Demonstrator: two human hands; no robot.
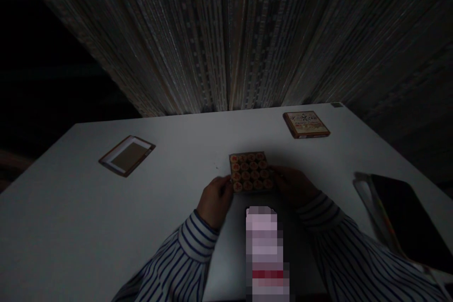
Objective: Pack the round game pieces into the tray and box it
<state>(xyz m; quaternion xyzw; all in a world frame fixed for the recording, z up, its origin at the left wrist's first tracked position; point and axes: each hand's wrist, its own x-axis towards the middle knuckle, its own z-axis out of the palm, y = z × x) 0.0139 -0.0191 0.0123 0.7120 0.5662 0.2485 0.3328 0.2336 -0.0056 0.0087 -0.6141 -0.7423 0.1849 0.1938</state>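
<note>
A small square box (252, 192) holds rows of round Chinese chess pieces (253, 166) with red characters. It is at the middle of the white table, between my two hands. My left hand (215, 200) grips its near left edge, thumb and curled fingers against the side. On the opposite side, my right hand (294, 185) holds the right edge with its fingers, in deep shadow. Both sleeves are striped. Dim light leaves it unclear whether the box rests on the table or is slightly raised.
A flat printed box (307, 124) lies at the back right of the white table (177, 151). On the left lies an open, shallow lid or tray (128, 155). A dark tablet-like slab (410, 219) lies at the right. A string curtain (230, 33) hangs behind; pixelation covers the near middle.
</note>
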